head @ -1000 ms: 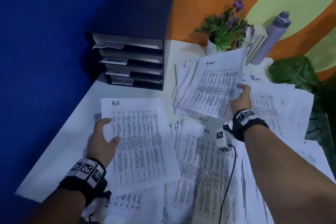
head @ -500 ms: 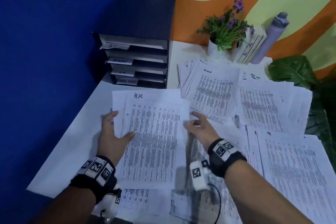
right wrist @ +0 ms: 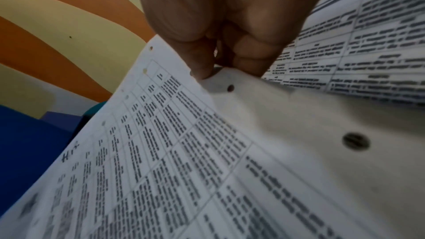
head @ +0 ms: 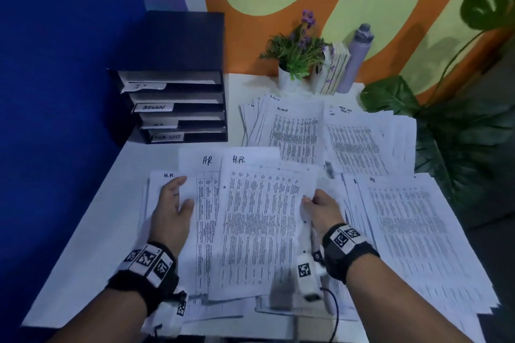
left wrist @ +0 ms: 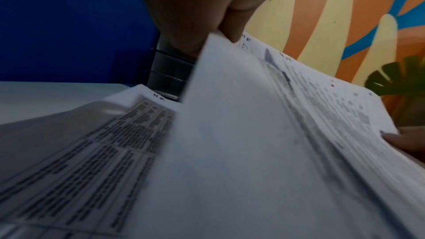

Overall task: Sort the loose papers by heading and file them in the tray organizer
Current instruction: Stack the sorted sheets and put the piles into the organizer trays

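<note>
We held a sheaf of H.R. sheets low over the white table, our right hand pinching its right edge between thumb and fingers, the punched holes showing beside the fingertips in the right wrist view. Our left hand gripped the left side of another H.R. page that lay partly under the sheaf; in the left wrist view, the thumb lay on top and the fingers went under the paper. The tray organizer stood well apart at the back left against the blue wall, its slots tagged IT, ADMIN and TASK LIST; one tag was unreadable. Between us and it lay bare table. To the right sat an ADMIN pile, a task-list pile and a further H.R. stack. Behind them stood a potted plant, some books and a bottle.
</note>
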The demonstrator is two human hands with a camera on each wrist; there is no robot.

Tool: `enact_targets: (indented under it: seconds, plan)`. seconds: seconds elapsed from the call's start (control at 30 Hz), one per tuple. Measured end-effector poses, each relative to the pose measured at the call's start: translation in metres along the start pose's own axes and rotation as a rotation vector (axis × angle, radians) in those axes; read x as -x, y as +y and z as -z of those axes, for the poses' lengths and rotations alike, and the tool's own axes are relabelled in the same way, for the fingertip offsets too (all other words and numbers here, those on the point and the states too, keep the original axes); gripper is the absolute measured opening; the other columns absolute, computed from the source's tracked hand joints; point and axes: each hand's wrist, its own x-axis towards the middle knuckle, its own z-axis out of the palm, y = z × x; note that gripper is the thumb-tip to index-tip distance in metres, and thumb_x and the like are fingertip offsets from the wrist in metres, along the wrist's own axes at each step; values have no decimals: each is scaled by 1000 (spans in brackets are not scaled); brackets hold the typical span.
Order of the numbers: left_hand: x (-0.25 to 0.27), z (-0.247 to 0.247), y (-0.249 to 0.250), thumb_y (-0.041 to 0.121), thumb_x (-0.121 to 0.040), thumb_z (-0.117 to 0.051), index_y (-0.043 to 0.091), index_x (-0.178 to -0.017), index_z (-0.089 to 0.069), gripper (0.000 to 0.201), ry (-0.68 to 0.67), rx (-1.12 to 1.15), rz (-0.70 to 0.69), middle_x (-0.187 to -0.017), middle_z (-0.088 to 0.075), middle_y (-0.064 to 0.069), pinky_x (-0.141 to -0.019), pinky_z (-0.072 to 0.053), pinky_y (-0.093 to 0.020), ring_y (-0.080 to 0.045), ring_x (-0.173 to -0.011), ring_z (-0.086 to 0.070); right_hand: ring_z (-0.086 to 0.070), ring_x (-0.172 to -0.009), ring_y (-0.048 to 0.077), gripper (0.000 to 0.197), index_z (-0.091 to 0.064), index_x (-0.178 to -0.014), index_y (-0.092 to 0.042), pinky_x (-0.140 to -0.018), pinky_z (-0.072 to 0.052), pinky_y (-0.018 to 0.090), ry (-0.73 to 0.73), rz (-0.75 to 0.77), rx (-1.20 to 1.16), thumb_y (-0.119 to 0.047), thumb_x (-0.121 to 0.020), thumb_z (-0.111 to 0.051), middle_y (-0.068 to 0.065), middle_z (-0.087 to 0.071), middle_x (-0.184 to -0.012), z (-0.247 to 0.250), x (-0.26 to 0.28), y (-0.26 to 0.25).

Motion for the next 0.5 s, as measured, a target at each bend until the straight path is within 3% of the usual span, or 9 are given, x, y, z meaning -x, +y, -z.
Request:
enact_targets:
  seconds: [0.07,0.1,0.17,0.23,0.27,0.37,0.43,0.5]
  plan:
    - [4,-11,3,16,-99,-54,34,-129,-49,35,-50,-6,4,-146,-44,-3,-104,-31,-25,-4,-128,-39,-61,-78,33,22,-54,-94,1,-78,-50,39,-13,8,-27,-21,-95,-53,25,-62,-88,-7,10,-6]
    - [6,-16,5,19,-97,-59,40,-126,-49,37,-66,-26,6,-142,-47,0,-104,-33,-27,-5,-126,-41,-59,-77,30,20,-54,-93,-1,-76,-48,38,-23,22,-48,-21,-96,-53,25,-61,-88,-9,15,-9]
    - [10,-24,9,17,-90,-68,52,-120,-44,51,-87,-80,-7,-132,-55,9,-106,-40,-37,-9,-123,-49,-53,-75,23,12,-53,-88,-10,-70,-43,33,-34,60,-108,-19,-97,-53,13,-58,-81,-12,27,-18]
    - [11,-30,12,11,-90,-67,55,-124,-40,62,-74,-90,-3,-127,-59,5,-105,-44,-46,-17,-119,-56,-58,-80,23,7,-53,-105,-19,-69,-48,32,-46,87,-149,-19,-97,-54,4,-63,-92,-9,36,-27]
    - [12,-32,15,11,-92,-65,56,-131,-35,67,-53,-76,-1,-130,-59,0,-104,-45,-47,-20,-121,-56,-63,-86,21,21,-50,-117,-24,-73,-52,34,-78,95,-154,-19,-97,-55,2,-65,-100,-6,41,-31]
    - [12,-42,23,16,-97,-59,52,-147,-17,74,-31,-25,6,-133,-56,-5,-99,-42,-34,-13,-115,-57,-65,-102,19,46,-44,-132,-29,-86,-54,34,-161,102,-58,-9,-93,-58,-1,-66,-113,5,47,-37]
    - [11,-51,24,22,-99,-56,45,-152,-16,71,-75,-29,20,-141,-49,-6,-100,-39,-31,-14,-124,-52,-57,-115,17,50,-41,-138,-23,-91,-49,28,-75,122,29,-2,-93,-51,-8,-55,-129,18,44,-38]
    - [7,-58,14,21,-98,-57,40,-152,-21,68,-141,-64,23,-146,-44,2,-102,-42,-34,-16,-127,-49,-48,-123,19,59,-27,-149,-22,-96,-45,31,71,85,110,-2,-97,-44,-7,-40,-140,44,35,-38]
